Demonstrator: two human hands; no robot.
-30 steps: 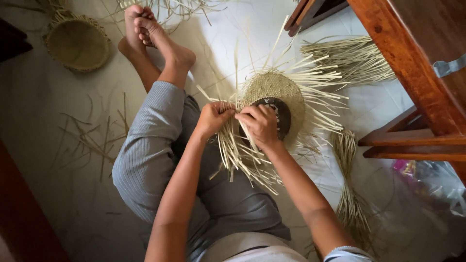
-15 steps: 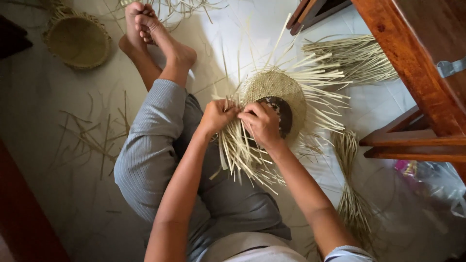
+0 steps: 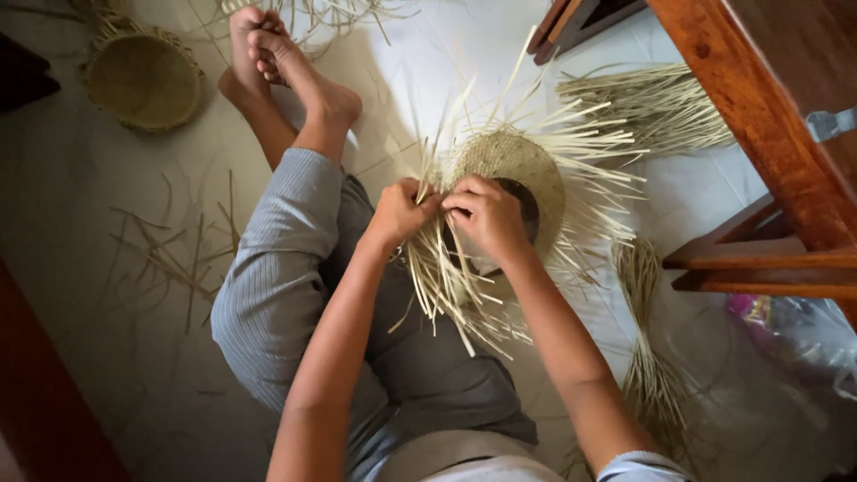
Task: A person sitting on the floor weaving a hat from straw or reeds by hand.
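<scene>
A half-woven straw basket (image 3: 522, 165) rests against my lap, its round woven base turned up over a dark mould and many loose pale strips fanning out all around. My left hand (image 3: 399, 212) pinches strips at the near left rim. Right beside it, my right hand (image 3: 486, 217) grips strips on the same rim, fingers curled over the edge. The two hands touch. Long loose strips (image 3: 451, 290) hang down from the rim onto my grey trousers (image 3: 277, 268).
A finished woven basket (image 3: 143, 78) sits on the floor at the far left. Bundles of straw (image 3: 647, 107) lie at the back right and another straw bundle (image 3: 652, 357) at the right. Wooden furniture legs (image 3: 759, 152) stand close on the right. Scattered scraps (image 3: 170, 254) litter the floor left.
My hands have stayed on the near rim, shifting slightly as they work the strips. The basket has turned a little.
</scene>
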